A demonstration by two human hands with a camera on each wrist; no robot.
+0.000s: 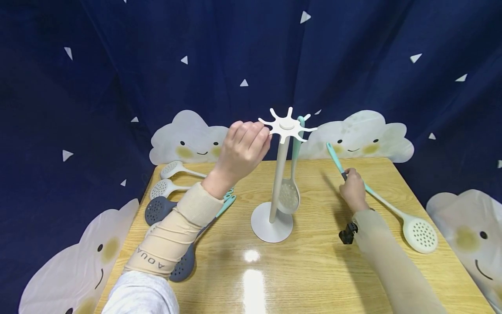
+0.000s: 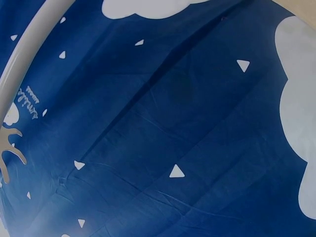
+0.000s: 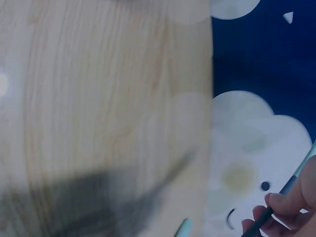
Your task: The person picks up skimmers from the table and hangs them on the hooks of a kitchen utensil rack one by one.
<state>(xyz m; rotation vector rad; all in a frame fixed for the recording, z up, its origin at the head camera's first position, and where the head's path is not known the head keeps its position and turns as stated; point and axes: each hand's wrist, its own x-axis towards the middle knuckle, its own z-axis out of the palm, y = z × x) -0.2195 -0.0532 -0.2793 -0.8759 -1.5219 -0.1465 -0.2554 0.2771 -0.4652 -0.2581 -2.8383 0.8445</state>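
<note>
A white rotating-style utensil rack [image 1: 277, 174] stands mid-table, its top [image 1: 287, 125] a ring of spoked hooks. My left hand [image 1: 245, 146] has its fingers curled at the hooks on the left side and grips the rack there. From a hook on the right hangs a white skimmer [image 1: 289, 196] by its mint handle. My right hand [image 1: 353, 189] pinches a dark grey utensil with a mint handle [image 1: 334, 156], handle end pointing up and away; its head is hidden behind my hand and forearm. The right wrist view shows the fingers [image 3: 284, 203] round its dark shaft [image 3: 288, 185].
A white skimmer [image 1: 419, 234] with a mint handle lies at the right of the wooden table [image 1: 313, 270]. On the left side lie several skimmers, white [image 1: 161, 188] and dark grey [image 1: 158, 210], partly under my left forearm. A blue curtain [image 1: 243, 52] hangs behind.
</note>
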